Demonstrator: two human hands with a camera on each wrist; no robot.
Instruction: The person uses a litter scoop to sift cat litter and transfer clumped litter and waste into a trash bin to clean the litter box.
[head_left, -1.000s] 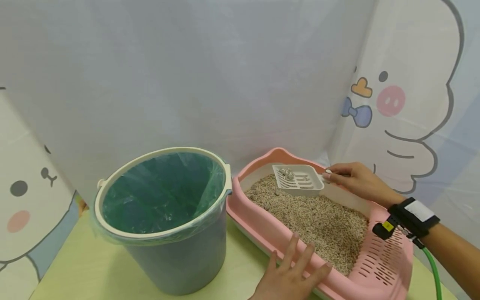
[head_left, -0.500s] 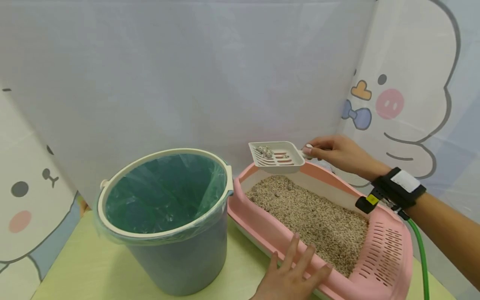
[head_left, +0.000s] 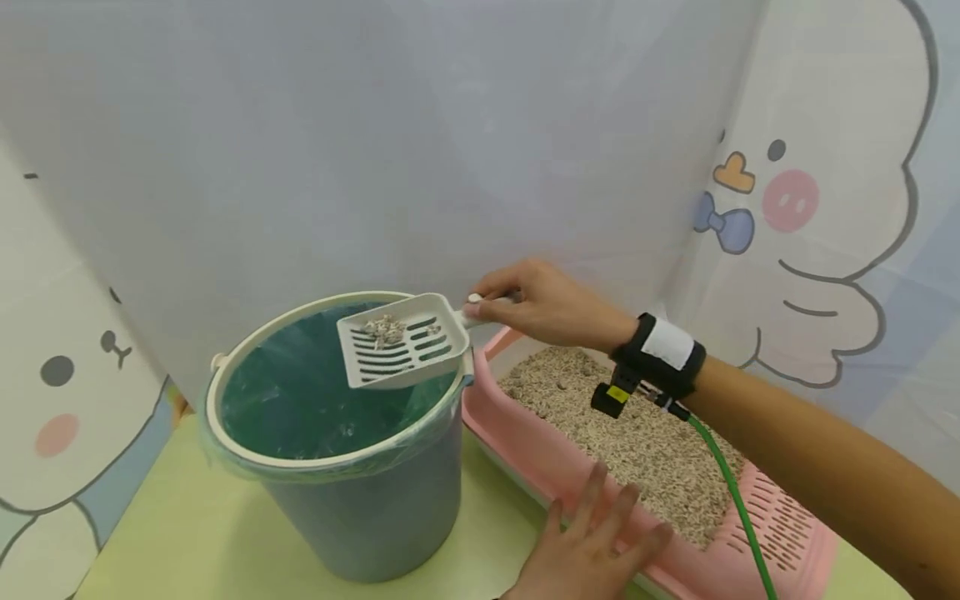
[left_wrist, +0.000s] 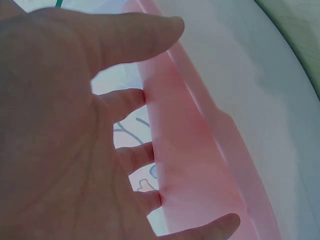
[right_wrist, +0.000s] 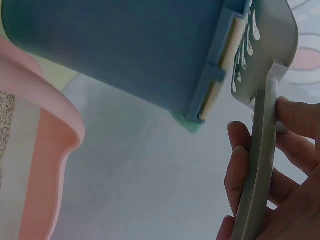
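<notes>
My right hand (head_left: 536, 302) grips the handle of a white slotted scoop (head_left: 401, 350) and holds it level over the right side of a blue bucket (head_left: 330, 433) lined with a green bag. A small clump of litter lies in the scoop. In the right wrist view the fingers (right_wrist: 250, 170) curl round the scoop handle (right_wrist: 262, 170) beside the bucket wall (right_wrist: 125, 50). My left hand (head_left: 592, 546) rests with spread, straight fingers on the near rim of the pink litter tray (head_left: 540, 471). The left wrist view shows the palm (left_wrist: 60, 140) against the tray's pink rim (left_wrist: 190, 160).
The tray is filled with beige litter (head_left: 622, 433) and has a slotted pink end (head_left: 787, 525). Both tray and bucket stand on a pale green table (head_left: 180, 533). White cartoon-printed panels (head_left: 810, 200) close in the back and sides. A green cable (head_left: 731, 492) runs from my right wristband.
My right hand has lifted the scoop with its clump out of the tray and carried it left, from above the litter to over the bucket. The left hand has stayed on the tray rim.
</notes>
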